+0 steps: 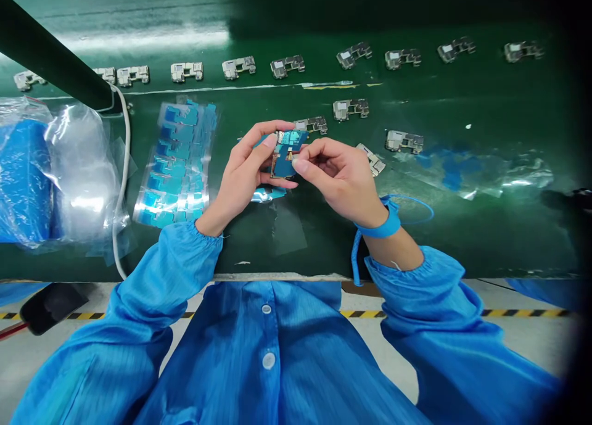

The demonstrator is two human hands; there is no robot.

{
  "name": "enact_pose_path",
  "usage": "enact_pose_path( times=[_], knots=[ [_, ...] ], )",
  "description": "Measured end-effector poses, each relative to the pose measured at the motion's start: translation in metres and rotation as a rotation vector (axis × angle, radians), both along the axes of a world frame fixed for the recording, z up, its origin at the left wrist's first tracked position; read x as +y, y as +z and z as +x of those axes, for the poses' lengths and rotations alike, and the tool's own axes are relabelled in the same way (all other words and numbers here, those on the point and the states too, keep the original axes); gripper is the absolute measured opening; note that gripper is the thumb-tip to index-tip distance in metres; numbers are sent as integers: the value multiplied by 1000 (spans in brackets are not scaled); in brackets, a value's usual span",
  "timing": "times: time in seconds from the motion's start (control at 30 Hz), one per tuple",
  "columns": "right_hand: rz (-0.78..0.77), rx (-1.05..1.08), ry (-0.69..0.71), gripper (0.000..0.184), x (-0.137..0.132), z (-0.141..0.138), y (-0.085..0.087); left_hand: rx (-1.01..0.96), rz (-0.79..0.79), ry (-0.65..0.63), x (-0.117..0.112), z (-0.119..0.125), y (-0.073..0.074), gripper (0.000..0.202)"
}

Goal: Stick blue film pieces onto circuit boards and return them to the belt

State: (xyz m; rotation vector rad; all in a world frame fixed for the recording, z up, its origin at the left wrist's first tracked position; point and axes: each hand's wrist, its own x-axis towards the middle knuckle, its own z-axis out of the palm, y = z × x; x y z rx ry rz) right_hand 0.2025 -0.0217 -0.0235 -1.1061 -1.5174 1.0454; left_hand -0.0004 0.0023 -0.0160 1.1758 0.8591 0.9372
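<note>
A small circuit board (284,155) with a blue film on it is held above the green belt between both hands. My left hand (245,175) grips the board's left side, thumb and fingers closed round it. My right hand (340,178) pinches the board's right edge with its fingertips; a blue wrist strap (382,226) with a coiled cord sits on that wrist. A loose blue film piece (268,194) lies on the belt just under my left hand. A sheet of blue stickers (178,166) lies to the left of my hands.
Several metal shield parts lie on the green belt (462,227), in a row along the back (287,66) and a few nearer (404,141). Clear plastic bags with blue material (46,172) sit at the left, crumpled clear film (476,175) at the right. A white cable (124,166) hangs at left.
</note>
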Motion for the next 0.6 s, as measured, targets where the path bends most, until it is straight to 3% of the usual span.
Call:
enact_pose_path(
  times=[0.3, 0.6],
  knots=[
    [4, -21, -5, 46, -2, -2, 3, 62, 51, 20, 0, 1, -6, 52],
    [-2, -62, -13, 48, -2, 0, 2, 4, -54, -7, -2, 2, 2, 47]
  ],
)
